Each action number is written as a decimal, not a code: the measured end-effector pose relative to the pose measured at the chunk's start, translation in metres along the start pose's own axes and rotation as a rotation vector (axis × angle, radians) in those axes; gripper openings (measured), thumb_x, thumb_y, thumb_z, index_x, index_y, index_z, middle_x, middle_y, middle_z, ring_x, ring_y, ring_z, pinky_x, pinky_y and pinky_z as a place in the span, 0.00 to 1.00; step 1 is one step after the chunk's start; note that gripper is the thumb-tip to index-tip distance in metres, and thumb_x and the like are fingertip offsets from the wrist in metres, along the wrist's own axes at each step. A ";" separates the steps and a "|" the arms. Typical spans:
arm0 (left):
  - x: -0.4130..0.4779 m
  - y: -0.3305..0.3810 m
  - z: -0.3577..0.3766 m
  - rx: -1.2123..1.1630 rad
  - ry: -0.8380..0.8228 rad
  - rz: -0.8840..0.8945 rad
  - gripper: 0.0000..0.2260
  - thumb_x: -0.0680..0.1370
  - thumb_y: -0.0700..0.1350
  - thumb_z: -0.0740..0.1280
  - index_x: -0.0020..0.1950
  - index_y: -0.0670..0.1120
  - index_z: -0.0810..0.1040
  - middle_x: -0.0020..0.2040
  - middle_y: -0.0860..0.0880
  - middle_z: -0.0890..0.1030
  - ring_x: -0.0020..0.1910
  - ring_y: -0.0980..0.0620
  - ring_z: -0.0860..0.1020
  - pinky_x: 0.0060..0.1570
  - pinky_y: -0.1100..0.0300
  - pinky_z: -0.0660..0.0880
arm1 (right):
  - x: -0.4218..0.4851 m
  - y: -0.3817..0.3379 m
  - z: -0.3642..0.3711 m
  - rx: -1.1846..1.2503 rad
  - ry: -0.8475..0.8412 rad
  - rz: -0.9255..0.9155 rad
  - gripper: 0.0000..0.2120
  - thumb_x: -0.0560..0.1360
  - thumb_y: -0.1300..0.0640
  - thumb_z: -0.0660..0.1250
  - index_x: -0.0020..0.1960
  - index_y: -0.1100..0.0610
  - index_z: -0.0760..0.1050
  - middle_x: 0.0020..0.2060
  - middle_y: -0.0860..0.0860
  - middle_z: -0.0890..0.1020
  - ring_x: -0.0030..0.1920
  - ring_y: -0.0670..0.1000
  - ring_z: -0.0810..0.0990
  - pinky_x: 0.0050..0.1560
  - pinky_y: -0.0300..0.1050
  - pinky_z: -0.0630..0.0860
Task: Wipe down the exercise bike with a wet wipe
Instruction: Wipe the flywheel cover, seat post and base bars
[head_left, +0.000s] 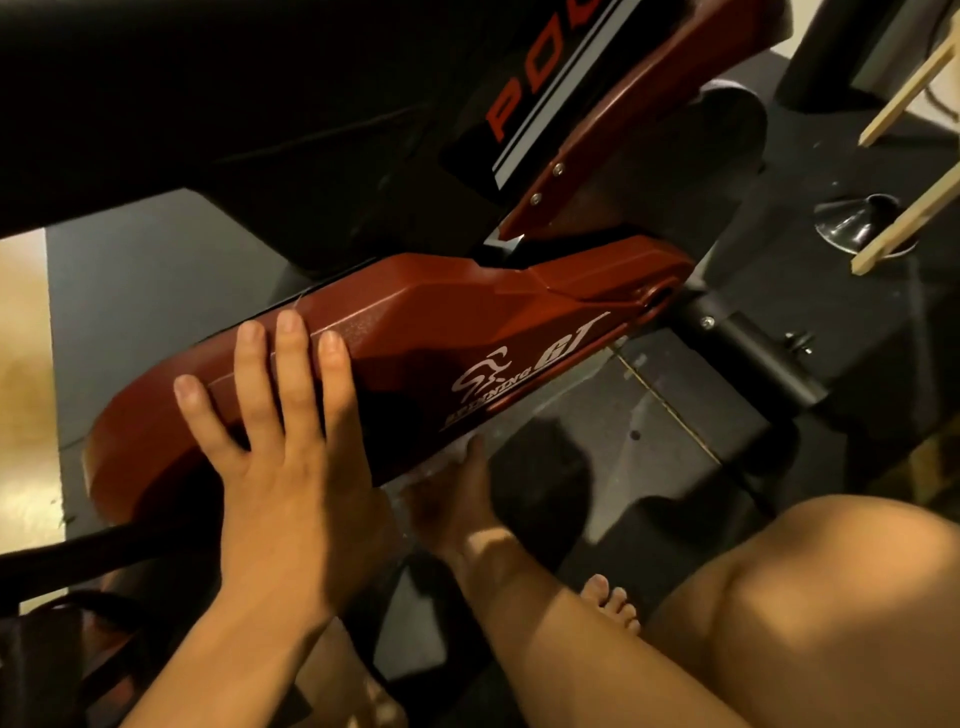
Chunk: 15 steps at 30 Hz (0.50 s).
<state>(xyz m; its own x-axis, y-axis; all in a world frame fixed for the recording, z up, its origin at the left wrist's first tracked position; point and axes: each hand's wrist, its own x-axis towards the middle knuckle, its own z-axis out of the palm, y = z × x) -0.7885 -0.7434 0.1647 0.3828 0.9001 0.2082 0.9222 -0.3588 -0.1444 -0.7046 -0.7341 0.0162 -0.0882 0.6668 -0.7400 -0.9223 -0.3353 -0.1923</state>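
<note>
Knee (810, 597) above black mat (649, 431); left hand (291, 467) flat on red cover (441, 332), right hand (452, 499) shadowed, grip unclear.

Left hand (280, 457) lay flat on left end of chain guard (441, 332). Right hand (452, 499) sat beneath guard's lower edge. Frame (524, 93) above guard; stabiliser bar (753, 353) to its right; knee (805, 597) below-right.

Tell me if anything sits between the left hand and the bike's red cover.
Nothing visible does. The left hand lies flat on the red cover, with its straight fingers directly on the surface. The right hand reaches under the cover's lower edge, in shadow, and what it holds, if anything, cannot be told.
</note>
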 end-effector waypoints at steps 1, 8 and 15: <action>0.000 -0.001 0.000 -0.001 0.005 0.002 0.51 0.61 0.47 0.74 0.78 0.36 0.53 0.79 0.33 0.50 0.78 0.33 0.44 0.71 0.36 0.32 | -0.003 0.005 0.003 0.041 0.001 0.024 0.38 0.74 0.26 0.52 0.66 0.55 0.73 0.62 0.58 0.79 0.65 0.59 0.76 0.70 0.56 0.68; 0.001 -0.002 0.003 -0.004 0.022 0.020 0.47 0.61 0.40 0.71 0.78 0.36 0.54 0.79 0.35 0.51 0.78 0.33 0.45 0.71 0.37 0.31 | 0.010 -0.190 -0.013 0.416 0.127 -0.423 0.37 0.77 0.30 0.51 0.72 0.56 0.67 0.64 0.57 0.77 0.64 0.59 0.76 0.67 0.54 0.71; 0.001 -0.002 0.004 -0.009 0.047 0.025 0.47 0.61 0.41 0.70 0.77 0.36 0.54 0.78 0.35 0.52 0.78 0.32 0.46 0.72 0.35 0.32 | 0.021 -0.104 0.006 0.311 0.200 -0.238 0.30 0.77 0.31 0.55 0.66 0.53 0.72 0.59 0.56 0.81 0.58 0.59 0.79 0.63 0.56 0.75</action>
<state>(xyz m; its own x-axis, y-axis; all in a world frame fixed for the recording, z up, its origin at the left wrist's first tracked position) -0.7900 -0.7413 0.1611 0.4077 0.8783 0.2498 0.9127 -0.3834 -0.1417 -0.6131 -0.6815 0.0248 0.1865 0.5490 -0.8147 -0.9802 0.0481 -0.1919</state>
